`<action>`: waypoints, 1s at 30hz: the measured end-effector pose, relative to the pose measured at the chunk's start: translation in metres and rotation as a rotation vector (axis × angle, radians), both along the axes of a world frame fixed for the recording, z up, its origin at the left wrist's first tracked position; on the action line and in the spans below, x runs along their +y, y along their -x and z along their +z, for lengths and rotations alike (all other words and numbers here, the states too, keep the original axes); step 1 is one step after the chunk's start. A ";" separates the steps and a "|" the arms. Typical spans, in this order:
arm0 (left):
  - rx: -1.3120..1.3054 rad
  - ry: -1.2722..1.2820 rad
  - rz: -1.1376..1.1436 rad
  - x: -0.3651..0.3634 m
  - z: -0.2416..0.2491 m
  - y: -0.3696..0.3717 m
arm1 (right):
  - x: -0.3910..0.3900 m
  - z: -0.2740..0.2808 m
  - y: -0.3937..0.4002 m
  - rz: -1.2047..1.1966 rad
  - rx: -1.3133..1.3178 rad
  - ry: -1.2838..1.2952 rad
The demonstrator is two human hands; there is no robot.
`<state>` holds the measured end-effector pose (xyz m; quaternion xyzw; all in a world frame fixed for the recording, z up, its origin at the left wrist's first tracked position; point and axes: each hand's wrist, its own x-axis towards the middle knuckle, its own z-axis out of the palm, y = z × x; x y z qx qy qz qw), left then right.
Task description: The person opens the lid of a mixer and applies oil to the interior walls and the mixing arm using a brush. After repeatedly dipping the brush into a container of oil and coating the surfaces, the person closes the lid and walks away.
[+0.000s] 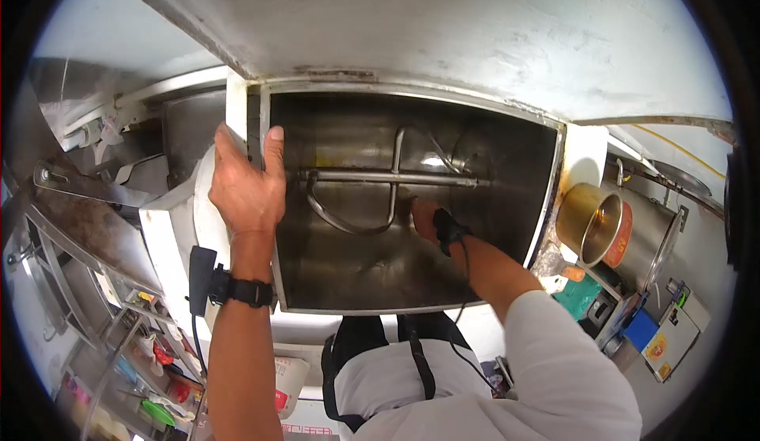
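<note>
Mixing tub (356, 287) is sitting centrally; at its left edge your left hand (245, 191) is resting, partly open, clasping nothing visible. Beside the curved agitator (388, 177), your right hand (427, 219) is reaching inside, its grip hidden; accidental rotation could trap your fingers.

No text is legible (the red print (281, 400) on the white package (294, 376) is too small)

2 hands (249, 191), 2 wristbands (250, 292) and 1 tub (336, 271) show.
</note>
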<state>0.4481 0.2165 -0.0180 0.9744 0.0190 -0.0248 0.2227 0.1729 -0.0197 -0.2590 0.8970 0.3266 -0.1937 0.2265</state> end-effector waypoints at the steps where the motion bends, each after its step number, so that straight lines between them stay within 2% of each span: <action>1: -0.050 -0.011 -0.025 0.002 -0.003 -0.001 | -0.011 -0.002 0.014 -0.001 0.011 0.004; 3: -0.101 -0.011 -0.055 0.000 -0.003 0.002 | -0.035 -0.011 0.031 -0.659 0.606 -0.439; 4: -0.059 -0.028 -0.038 -0.001 0.000 0.001 | -0.042 -0.032 0.033 -0.664 0.599 -0.437; 5: -0.023 -0.047 -0.021 -0.002 0.002 -0.001 | -0.047 -0.060 0.030 -0.415 0.954 -0.223; 6: -0.038 -0.045 -0.017 -0.001 0.002 -0.003 | -0.047 -0.066 0.013 -0.137 1.278 0.010; 7: -0.067 -0.047 -0.021 -0.001 0.000 -0.003 | -0.045 -0.067 0.006 -0.130 1.263 0.013; 12: -0.030 0.019 -0.022 -0.001 0.002 -0.002 | 0.006 -0.029 0.022 -0.173 0.048 -0.075; 13: -0.013 0.016 -0.011 -0.002 0.004 -0.002 | 0.013 -0.038 0.008 -0.480 0.284 -0.313; 14: -0.025 0.011 -0.003 -0.001 0.004 -0.001 | 0.011 -0.042 -0.002 -0.470 0.274 -0.319; 16: -0.060 -0.034 -0.029 0.000 -0.001 -0.002 | 0.006 -0.029 -0.036 -0.820 0.362 -0.491; 17: -0.142 -0.028 -0.059 0.005 -0.010 -0.005 | 0.007 -0.036 -0.046 -0.864 0.488 -0.430; 20: -0.099 0.014 -0.031 -0.001 -0.001 0.000 | -0.014 -0.240 0.028 -0.025 -0.032 0.616; 21: -0.079 -0.022 -0.043 0.001 -0.002 -0.002 | -0.006 -0.232 0.018 -0.027 -0.042 0.610; 24: -0.102 -0.027 -0.050 0.003 -0.005 -0.001 | 0.027 -0.149 -0.022 -0.921 0.317 -0.561; 25: -0.137 -0.010 -0.056 0.003 -0.007 -0.001 | 0.033 -0.147 -0.028 -1.393 0.610 -0.986; 26: -0.166 0.012 -0.066 0.004 -0.008 0.000 | 0.027 -0.123 -0.038 -1.415 0.591 -0.978; 27: -0.070 0.052 -0.022 0.001 -0.002 0.000 | 0.015 -0.067 -0.064 -1.081 0.731 -0.617; 28: -0.132 0.035 -0.050 0.003 -0.008 0.000 | 0.011 -0.019 -0.083 -0.733 0.841 -0.262; 29: -0.107 0.037 -0.039 0.001 -0.005 0.001 | 0.013 0.005 -0.090 -0.767 0.714 -0.140; 30: -0.084 0.036 -0.024 0.000 -0.003 0.001 | 0.009 -0.012 -0.076 -0.778 0.708 -0.138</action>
